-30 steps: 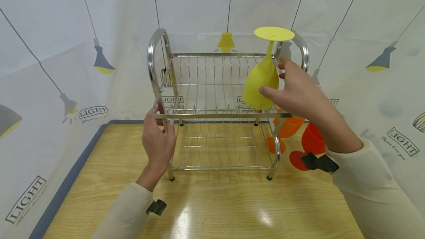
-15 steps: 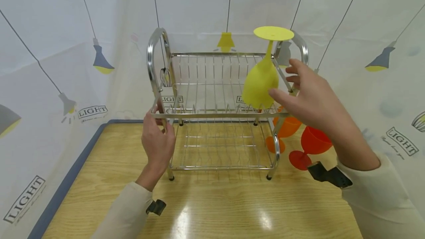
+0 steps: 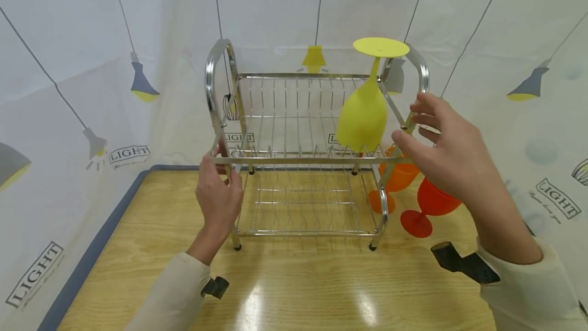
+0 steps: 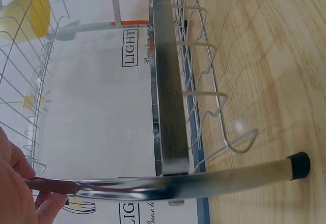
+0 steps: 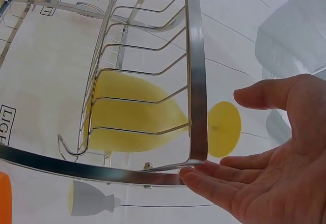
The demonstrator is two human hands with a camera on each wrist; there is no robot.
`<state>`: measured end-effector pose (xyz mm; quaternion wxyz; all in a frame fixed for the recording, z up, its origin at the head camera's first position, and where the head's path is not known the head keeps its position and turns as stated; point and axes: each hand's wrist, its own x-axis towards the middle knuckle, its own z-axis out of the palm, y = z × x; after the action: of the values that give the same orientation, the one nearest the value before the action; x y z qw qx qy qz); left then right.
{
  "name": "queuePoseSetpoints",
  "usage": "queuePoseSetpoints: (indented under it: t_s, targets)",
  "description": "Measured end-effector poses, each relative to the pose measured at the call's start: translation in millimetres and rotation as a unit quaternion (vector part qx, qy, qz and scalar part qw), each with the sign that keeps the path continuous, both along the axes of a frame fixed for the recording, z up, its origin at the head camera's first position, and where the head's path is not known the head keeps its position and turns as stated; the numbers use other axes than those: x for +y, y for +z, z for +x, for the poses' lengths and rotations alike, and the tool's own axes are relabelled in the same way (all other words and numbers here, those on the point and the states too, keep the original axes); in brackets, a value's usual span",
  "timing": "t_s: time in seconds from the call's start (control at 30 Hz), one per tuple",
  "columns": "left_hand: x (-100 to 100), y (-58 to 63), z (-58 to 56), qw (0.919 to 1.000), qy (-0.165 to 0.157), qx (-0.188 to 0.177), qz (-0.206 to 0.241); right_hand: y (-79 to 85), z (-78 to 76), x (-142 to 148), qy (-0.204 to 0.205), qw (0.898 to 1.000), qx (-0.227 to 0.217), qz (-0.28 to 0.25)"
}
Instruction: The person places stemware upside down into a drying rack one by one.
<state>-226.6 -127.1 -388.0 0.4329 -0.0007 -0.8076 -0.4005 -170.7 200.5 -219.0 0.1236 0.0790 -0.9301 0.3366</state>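
A chrome two-tier dish rack [image 3: 294,160] stands on the wooden table. My left hand [image 3: 219,195] grips the rack's left upright, its thumb and fingers around the post [image 4: 51,185] in the left wrist view. On the upper tier, at the right end, a yellow wine glass [image 3: 363,116] sits upside down, its foot on top and its bowl on the wires. Just right of it, my right hand [image 3: 452,152] is held with fingers spread and nothing in it. In the right wrist view its fingertips [image 5: 189,175] are right at the rack's frame.
An orange goblet [image 3: 398,176] and a red goblet [image 3: 436,199] are on the table to the right of the rack, partly covered by the rack and my hand. A printed white sheet [image 3: 275,4] hangs behind and at both sides. The table [image 3: 294,285] extends in front.
My right hand has moved away from the yellow wine glass, rightward and down, and the red goblet shows more. The glass stays in place, and my left hand keeps its grip on the rack.
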Motion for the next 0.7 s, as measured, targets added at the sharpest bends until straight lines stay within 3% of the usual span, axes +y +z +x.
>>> queuePoseSetpoints:
  t_s: [0.7]
  targets:
    - [-2.2, 3.3, 1.5, 0.9996, -0.014, -0.023, 0.004, -29.6, 13.9, 12.2, -0.037, 0.996, 0.033, -0.071]
